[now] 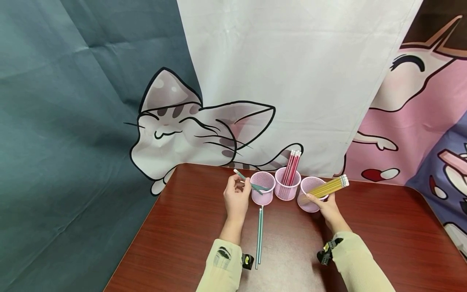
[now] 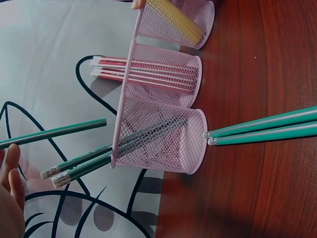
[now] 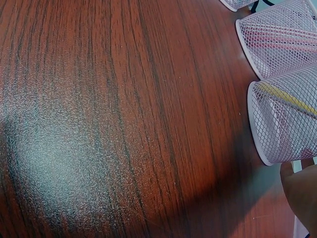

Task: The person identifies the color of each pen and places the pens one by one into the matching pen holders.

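Note:
My left hand pinches a green pencil beside and above the left pink mesh pencil cup. The held pencil's lower end is just outside the rim in the left wrist view. Two green pencils lean inside that cup, eraser ends up. Two more green pencils lie on the table in front of it. At the right, my right hand grips the right pink mesh cup, thumb at the rim. Yellow pencils slant out of it to the right; the hand partly hides this cup.
Between them stands a middle pink mesh cup with several red pencils. The brown wood table ends at a back edge against a cartoon-printed curtain.

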A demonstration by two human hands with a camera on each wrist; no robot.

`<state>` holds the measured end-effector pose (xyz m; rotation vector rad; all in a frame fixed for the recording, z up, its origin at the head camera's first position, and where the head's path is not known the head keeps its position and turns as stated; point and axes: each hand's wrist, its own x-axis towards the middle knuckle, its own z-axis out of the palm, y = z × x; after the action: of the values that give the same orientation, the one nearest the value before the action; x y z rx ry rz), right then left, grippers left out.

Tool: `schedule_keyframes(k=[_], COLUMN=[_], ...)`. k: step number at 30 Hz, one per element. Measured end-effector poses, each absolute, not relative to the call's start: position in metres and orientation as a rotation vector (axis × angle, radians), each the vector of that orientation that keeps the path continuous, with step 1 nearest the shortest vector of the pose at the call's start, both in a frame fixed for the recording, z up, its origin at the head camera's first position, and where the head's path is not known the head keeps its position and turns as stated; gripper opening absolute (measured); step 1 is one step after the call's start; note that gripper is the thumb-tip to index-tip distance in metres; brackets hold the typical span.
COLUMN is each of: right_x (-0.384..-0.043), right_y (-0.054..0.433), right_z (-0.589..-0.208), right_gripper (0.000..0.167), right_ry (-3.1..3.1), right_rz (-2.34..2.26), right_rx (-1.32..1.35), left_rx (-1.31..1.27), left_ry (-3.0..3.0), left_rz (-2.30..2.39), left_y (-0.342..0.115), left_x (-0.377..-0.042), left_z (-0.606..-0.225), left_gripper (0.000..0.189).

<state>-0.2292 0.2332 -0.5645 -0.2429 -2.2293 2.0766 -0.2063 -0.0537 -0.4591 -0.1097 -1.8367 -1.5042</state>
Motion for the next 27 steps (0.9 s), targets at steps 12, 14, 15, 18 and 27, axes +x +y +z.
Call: schedule_keyframes(k=[12,14,15,18,27], right_x=[-0.232,-0.23,-0.229,-0.225,-0.224], right_y=[0.235,0.233,0.232,0.229,0.228], right_z=[-0.57,-0.567,-0.564,-0.559,-0.556], right_gripper=[0.09,0.088,0.087,0.084,0.084], right_ry=[-2.22,-2.22,-2.221,-2.181,-2.23], right_rz=[2.068,2.054,2.051,2.067,2.063], right_rx=[-0.221,-0.211,-0.203,-0.194,-0.25], left_rx=[-0.172,-0.192,-0.202,-0.218,-0.194], left_ry=[-1.817,-1.822,-1.827,-1.848,-2.004], left_rz=[-1.51,-1.51,-1.51,-1.506,-1.457], left_y=[-0.05,-0.05,-0.049,-0.048,-0.044], left_x=[-0.201,-0.206,-0.207,-0.207,-0.205], left_z=[-0.456,-0.466,-0.468,-0.474,-0.491], left_gripper=[0.014,0.014,0.014,0.013,0.015])
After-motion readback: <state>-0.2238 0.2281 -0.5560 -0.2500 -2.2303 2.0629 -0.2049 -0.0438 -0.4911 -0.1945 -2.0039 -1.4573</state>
